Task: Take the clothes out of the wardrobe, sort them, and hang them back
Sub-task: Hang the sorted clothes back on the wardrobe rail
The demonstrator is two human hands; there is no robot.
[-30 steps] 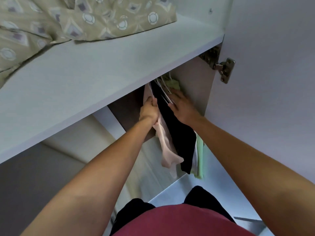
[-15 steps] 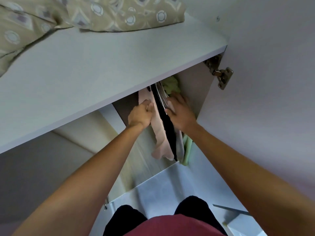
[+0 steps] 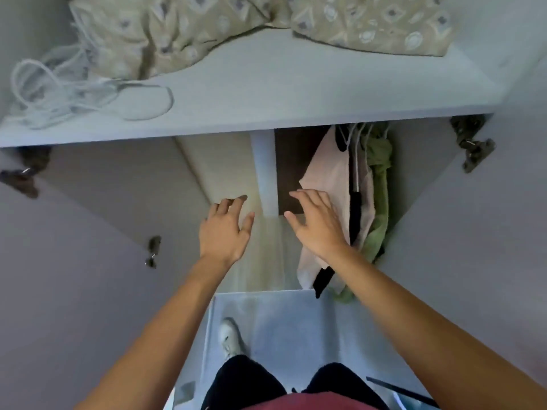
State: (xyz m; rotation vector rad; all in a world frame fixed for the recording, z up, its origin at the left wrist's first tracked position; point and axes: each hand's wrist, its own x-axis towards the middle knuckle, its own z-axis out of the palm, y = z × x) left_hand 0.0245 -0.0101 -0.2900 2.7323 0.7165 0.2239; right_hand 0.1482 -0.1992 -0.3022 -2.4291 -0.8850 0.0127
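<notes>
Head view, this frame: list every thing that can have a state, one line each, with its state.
Left hand: open, holding nothing.
Right hand: open, fingers spread, against the pink garment.
Pink garment: hanging.
Black garment: hanging beside it.
Green garment: hanging, rightmost.
Wardrobe door: open.
Patterned bedding: bunched on the top shelf.
White cord: tangled on that shelf.
</notes>
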